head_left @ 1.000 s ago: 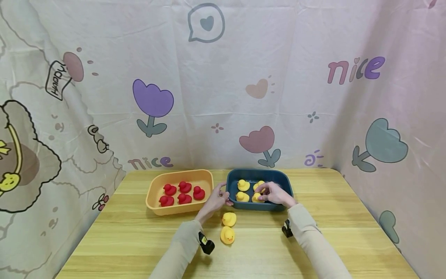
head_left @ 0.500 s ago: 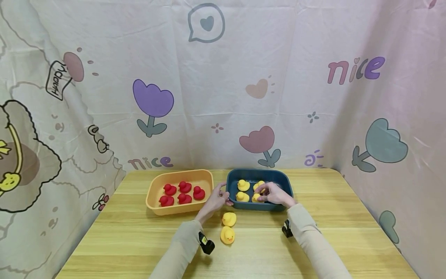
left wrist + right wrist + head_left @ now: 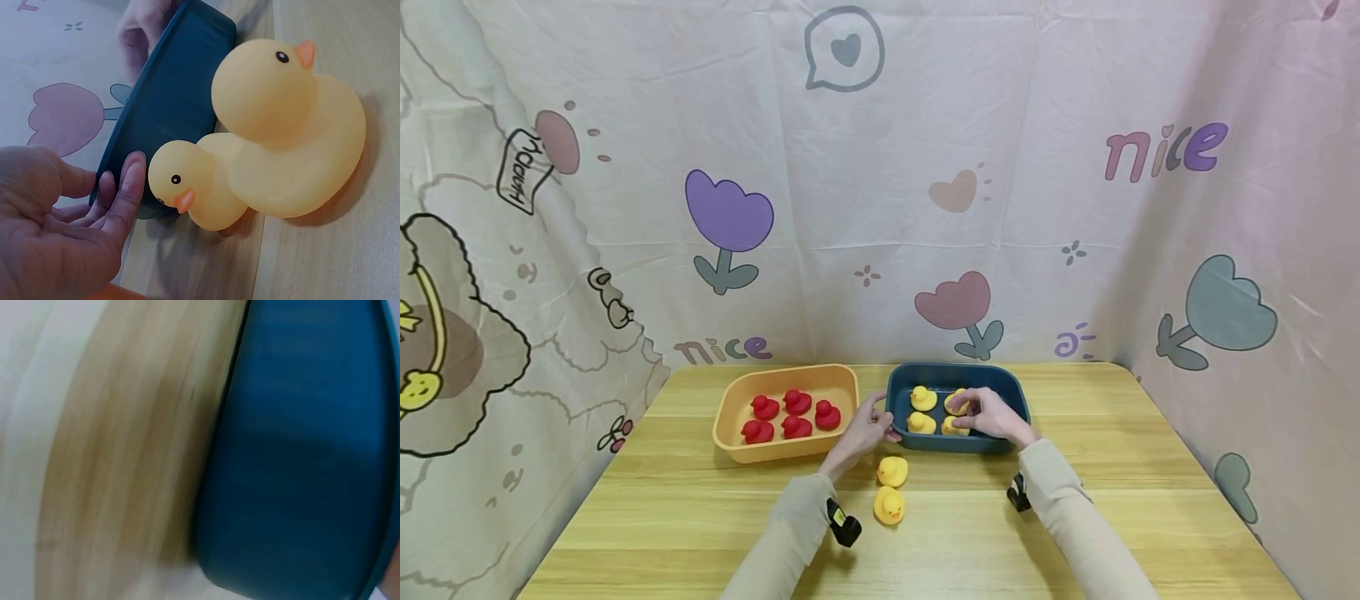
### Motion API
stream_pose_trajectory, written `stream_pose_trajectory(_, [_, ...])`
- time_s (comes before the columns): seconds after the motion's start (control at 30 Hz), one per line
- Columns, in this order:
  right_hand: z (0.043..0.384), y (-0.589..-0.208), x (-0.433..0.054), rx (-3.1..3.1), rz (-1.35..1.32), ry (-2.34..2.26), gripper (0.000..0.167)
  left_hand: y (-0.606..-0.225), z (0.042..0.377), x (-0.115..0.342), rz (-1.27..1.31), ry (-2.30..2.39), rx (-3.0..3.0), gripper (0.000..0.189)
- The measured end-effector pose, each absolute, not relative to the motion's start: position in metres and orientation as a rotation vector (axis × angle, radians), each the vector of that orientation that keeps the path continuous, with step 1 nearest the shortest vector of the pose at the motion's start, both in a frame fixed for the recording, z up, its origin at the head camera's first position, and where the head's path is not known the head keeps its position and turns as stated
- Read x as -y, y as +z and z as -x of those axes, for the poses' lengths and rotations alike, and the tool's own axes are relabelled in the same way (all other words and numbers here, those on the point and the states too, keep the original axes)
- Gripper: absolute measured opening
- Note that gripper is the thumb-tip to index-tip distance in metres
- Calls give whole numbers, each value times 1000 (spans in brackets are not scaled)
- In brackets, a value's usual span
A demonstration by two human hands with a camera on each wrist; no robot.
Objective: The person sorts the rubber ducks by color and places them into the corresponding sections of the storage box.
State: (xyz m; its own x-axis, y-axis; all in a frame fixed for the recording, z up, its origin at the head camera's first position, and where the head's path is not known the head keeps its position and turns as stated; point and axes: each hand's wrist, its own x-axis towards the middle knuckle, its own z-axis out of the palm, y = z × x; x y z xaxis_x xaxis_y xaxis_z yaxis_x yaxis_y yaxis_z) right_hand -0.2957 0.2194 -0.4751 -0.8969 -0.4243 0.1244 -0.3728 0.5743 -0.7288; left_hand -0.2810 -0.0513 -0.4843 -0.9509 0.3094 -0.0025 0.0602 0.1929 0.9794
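The blue bin (image 3: 1000, 379) holds several yellow rubber ducks, including a back-left duck (image 3: 923, 398) and a front-left duck (image 3: 921, 423). My left hand (image 3: 863, 429) grips the bin's left end; in the left wrist view its thumb is at the rim and its fingers lie against the outer wall. Reaching over the bin's front side, my right hand (image 3: 988, 414) has thumb and fingers slightly parted, just above the front-right duck (image 3: 955, 427). Another duck (image 3: 955, 402) is partly covered by its fingers. The right wrist view shows only the bin's outer wall (image 3: 300, 456).
Two yellow ducks stand on the table before the bin, one nearer it (image 3: 892, 472) and one closer to me (image 3: 889, 506). To the left is an orange bin (image 3: 786, 452) with several red ducks (image 3: 797, 402). A printed curtain (image 3: 880, 208) rises behind the table.
My right hand's thumb and fingers have loosened and lifted slightly off the front-right duck, which now shows more. My left hand stays on the bin.
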Motion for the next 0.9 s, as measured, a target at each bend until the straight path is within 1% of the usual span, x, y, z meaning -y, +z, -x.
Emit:
stream_pose_trajectory(0.07, [289, -473, -216, -2790, 716, -1304, 24, -484, 281, 51, -360, 1848, -2261, 53])
stream_pose_trajectory(0.23, [265, -469, -204, -2845, 798, -1501, 17, -484, 281, 51, -380, 1851, -2253, 53])
stream_pose_trajectory(0.5, [228, -474, -187, -2764, 1088, -1521, 14, -486, 281, 51, -366, 1856, -2252, 53])
stream_pose_trajectory(0.67, [217, -479, -179, -2673, 1212, -1471, 18, -485, 281, 51, -370, 1860, -2246, 53])
stream_pose_trajectory(0.8, [214, -484, -171, -2526, 1246, -1449, 16, -484, 281, 51, -377, 1860, -2243, 53])
stream_pose_trajectory(0.9, [213, -488, -165, -2437, 1285, -1407, 19, -483, 281, 52, -379, 1861, -2239, 53])
